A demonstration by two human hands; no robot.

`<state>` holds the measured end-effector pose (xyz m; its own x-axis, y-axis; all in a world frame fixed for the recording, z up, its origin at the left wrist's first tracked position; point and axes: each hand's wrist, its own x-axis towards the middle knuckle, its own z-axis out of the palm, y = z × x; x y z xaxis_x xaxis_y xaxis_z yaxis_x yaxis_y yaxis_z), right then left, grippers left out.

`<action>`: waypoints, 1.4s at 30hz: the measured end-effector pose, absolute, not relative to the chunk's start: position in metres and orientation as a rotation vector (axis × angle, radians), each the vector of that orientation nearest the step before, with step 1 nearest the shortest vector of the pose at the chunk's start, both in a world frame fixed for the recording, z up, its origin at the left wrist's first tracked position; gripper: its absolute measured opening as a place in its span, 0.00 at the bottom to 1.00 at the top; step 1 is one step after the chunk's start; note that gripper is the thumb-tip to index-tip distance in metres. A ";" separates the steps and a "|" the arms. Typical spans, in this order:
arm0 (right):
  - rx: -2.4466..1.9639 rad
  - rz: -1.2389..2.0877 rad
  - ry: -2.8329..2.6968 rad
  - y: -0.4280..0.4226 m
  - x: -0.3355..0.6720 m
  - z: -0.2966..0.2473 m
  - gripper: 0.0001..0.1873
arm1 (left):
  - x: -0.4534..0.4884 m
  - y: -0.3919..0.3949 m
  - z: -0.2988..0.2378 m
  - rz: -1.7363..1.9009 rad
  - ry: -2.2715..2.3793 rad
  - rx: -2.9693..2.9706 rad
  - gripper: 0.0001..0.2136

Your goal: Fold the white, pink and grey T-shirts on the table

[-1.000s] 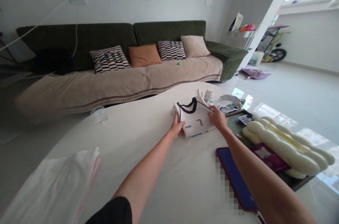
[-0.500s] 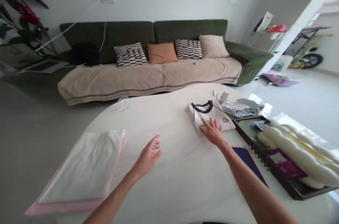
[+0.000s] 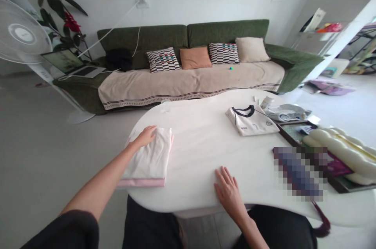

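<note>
My left hand point(image 3: 146, 136) lies on the upper left part of a folded white cloth point(image 3: 151, 159), its fingers stretched out. Under the white cloth sits a folded pink cloth point(image 3: 142, 182), showing along the front and right edges. My right hand point(image 3: 228, 188) rests flat on the bare white table point(image 3: 199, 143) near its front edge, fingers outstretched and holding nothing. Farther back on the right lies a folded white T-shirt point(image 3: 254, 121) with a dark collar and small dark print, apart from both hands.
At the right, a dark tray point(image 3: 331, 184) holds a cream, puffy object point(image 3: 337, 151). Behind it lies a crinkled plastic package point(image 3: 289, 112). A clear cup point(image 3: 165, 106) stands at the table's far left edge. Beyond are a green sofa point(image 3: 229, 31) and a white fan point(image 3: 22, 33).
My left hand has moved left onto the folded white cloth. The right hand has left the T-shirt and come down to the table's near side. The view has shifted left.
</note>
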<state>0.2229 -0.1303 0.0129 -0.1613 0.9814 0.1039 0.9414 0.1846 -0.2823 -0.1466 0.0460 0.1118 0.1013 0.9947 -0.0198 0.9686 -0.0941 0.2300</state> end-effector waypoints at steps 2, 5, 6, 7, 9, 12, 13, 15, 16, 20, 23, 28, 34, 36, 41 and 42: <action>-1.844 0.255 -2.218 -0.130 0.225 0.017 0.24 | -0.137 0.055 0.112 0.162 1.968 2.187 0.17; -1.841 0.288 -2.233 -0.128 0.232 0.020 0.24 | -0.133 0.058 0.121 0.158 1.987 2.210 0.12; -1.842 0.297 -2.236 -0.128 0.234 0.021 0.24 | -0.133 0.057 0.126 0.161 1.990 2.226 0.12; -1.849 0.309 -2.239 -0.127 0.234 0.022 0.24 | -0.134 0.053 0.132 0.163 1.985 2.246 0.11; -1.884 0.345 -2.228 -0.125 0.229 0.032 0.24 | -0.132 0.039 0.145 0.162 1.965 2.279 0.10; -1.773 0.405 -2.194 -0.124 0.199 0.068 0.27 | -0.117 -0.006 0.165 0.119 1.817 2.375 0.10; -1.643 0.425 -2.196 -0.124 0.183 0.084 0.31 | -0.109 -0.026 0.172 0.089 1.709 2.433 0.11; -1.286 0.508 -2.260 -0.126 0.149 0.117 0.38 | -0.089 -0.070 0.185 0.010 1.379 2.569 0.12; -1.116 0.547 -2.316 -0.127 0.133 0.132 0.37 | -0.080 -0.091 0.192 -0.012 1.267 2.622 0.12; -0.756 0.592 -2.437 -0.133 0.098 0.170 0.21 | -0.061 -0.155 0.219 -0.021 1.093 2.747 0.09; -0.728 0.452 -2.526 -0.140 0.111 0.183 0.10 | -0.068 -0.175 0.231 0.072 1.175 2.780 0.06; -0.737 0.321 -2.614 -0.151 0.155 0.209 0.08 | -0.081 -0.172 0.236 0.023 1.241 2.847 0.05; -0.866 0.140 -2.675 -0.136 0.207 0.264 0.12 | -0.095 -0.117 0.270 -0.009 1.253 2.965 0.10; -0.972 0.025 -2.650 -0.126 0.230 0.289 0.10 | -0.105 -0.094 0.291 0.041 1.316 2.967 0.13; -1.164 -0.356 -2.409 -0.109 0.286 0.341 0.15 | -0.120 -0.063 0.348 0.354 1.479 2.738 0.24; -1.170 -0.387 -2.381 -0.109 0.294 0.349 0.16 | -0.120 -0.063 0.358 0.449 1.495 2.667 0.25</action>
